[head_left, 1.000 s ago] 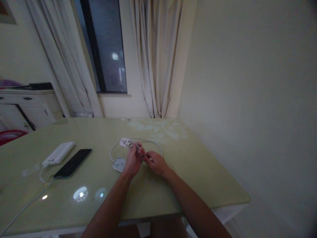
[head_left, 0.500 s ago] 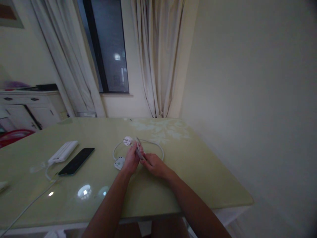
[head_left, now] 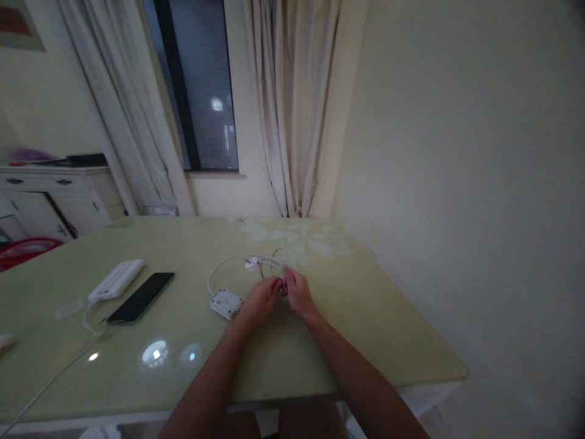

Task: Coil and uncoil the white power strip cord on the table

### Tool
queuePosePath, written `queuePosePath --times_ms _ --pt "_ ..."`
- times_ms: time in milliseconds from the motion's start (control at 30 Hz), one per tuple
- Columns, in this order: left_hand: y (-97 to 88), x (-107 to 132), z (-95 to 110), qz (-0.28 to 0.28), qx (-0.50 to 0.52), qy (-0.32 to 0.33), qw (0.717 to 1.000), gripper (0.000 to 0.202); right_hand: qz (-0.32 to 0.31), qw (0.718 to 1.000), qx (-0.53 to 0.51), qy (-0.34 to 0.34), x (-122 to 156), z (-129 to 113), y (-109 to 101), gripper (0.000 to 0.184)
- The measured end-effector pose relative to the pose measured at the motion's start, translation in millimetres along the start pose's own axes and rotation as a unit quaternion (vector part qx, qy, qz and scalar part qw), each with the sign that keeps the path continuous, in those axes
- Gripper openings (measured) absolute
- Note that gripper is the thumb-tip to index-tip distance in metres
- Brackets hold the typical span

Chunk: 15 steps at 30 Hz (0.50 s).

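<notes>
A white power cord (head_left: 273,261) is gathered in loops above the green table, and both my hands are closed on it. My left hand (head_left: 261,299) pinches the lower part of the loops. Right beside it, my right hand (head_left: 298,292) grips the loops from the right, the fingertips of both hands meeting. The cord's white plug (head_left: 251,263) shows just beyond my left hand. One strand curves left to a white power strip (head_left: 225,303), which lies on the table beside my left wrist. My fingers hide the held part of the cord.
On the left of the table (head_left: 365,341) lie a black phone (head_left: 142,297) and a white power bank (head_left: 117,279) with a white cable (head_left: 55,377) running to the front edge. A wall (head_left: 457,183) borders the right side; curtains (head_left: 297,110) hang behind.
Both hands have shifted right, and the bundled cord has fanned into open loops. The plug has moved slightly right, and more of the power strip shows.
</notes>
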<state>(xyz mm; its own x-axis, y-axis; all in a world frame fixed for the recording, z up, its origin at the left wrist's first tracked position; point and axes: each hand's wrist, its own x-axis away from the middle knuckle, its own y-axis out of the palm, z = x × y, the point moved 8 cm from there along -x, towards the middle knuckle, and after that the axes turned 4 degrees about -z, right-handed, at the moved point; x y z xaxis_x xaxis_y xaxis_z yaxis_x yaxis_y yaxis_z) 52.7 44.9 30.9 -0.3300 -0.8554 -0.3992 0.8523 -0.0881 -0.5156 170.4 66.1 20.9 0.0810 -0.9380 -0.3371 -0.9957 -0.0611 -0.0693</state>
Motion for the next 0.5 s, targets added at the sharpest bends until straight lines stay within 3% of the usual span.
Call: queuePosePath --times_ms 133,267,367,500 --pt "15.9 7.2 8.9 -0.061 -0.054 0.040 0.996 0.041 0.050 0.985 -0.164 0.028 -5.1 1.0 -13.0 0.058" --pt "22.0 7.6 1.7 -0.044 -0.086 0.058 0.994 0.057 0.043 0.938 -0.339 0.051 -8.6 -6.5 -16.2 0.049" --pt "23.9 4.4 -1.6 -0.023 -0.102 0.064 0.993 0.051 0.016 0.925 -0.377 0.053 -8.4 -13.4 -14.3 0.040" --pt "25.8 3.3 6.5 -0.026 -0.098 0.076 0.992 0.039 0.013 0.933 -0.354 0.061 -6.1 -11.6 -13.5 0.042"
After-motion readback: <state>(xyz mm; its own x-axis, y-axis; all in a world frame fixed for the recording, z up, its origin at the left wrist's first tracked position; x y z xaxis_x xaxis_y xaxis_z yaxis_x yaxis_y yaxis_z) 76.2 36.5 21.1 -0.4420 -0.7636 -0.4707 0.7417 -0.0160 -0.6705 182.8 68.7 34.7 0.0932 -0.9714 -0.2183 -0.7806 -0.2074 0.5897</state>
